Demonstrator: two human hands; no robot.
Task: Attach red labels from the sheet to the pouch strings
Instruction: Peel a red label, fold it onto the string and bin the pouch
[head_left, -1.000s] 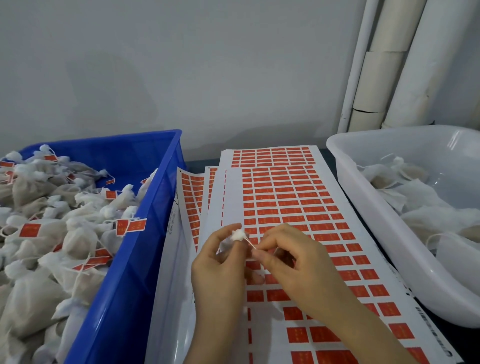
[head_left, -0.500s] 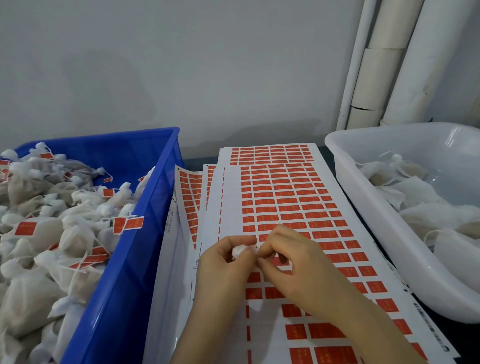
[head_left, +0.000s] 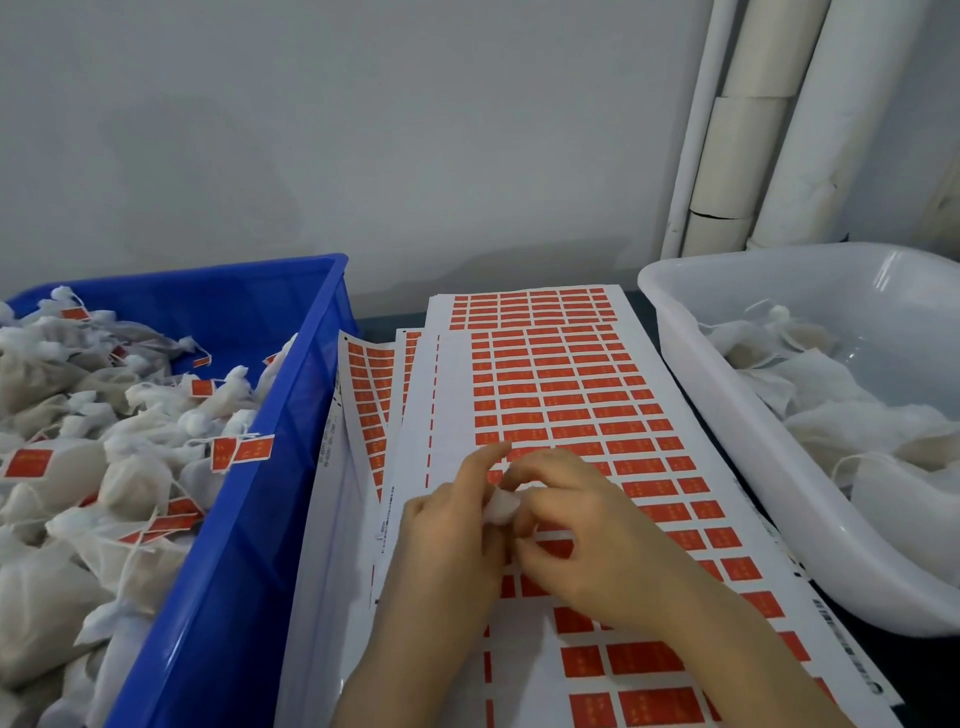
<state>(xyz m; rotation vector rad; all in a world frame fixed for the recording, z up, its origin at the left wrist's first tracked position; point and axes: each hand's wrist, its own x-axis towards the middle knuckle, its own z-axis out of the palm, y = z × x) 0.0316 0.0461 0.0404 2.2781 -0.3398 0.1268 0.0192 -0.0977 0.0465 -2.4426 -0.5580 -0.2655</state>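
- Both hands have dropped from just above the sheet (head_left: 566, 400) to lie low on it at the centre of the frame, and they are closer together.
- The left hand (head_left: 447, 535) grips the small white pouch (head_left: 501, 508), index finger stretched out.
- The string seen 1 second ago is now hidden.
- The right hand (head_left: 587, 540) curls its fingers against the pouch; I cannot tell whether it pinches string or label.
- This suggests 1 red label is being stuck on now.

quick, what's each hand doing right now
Left hand: holds the white pouch.
Right hand: fingers curled against the pouch; whether they grip it cannot be told.
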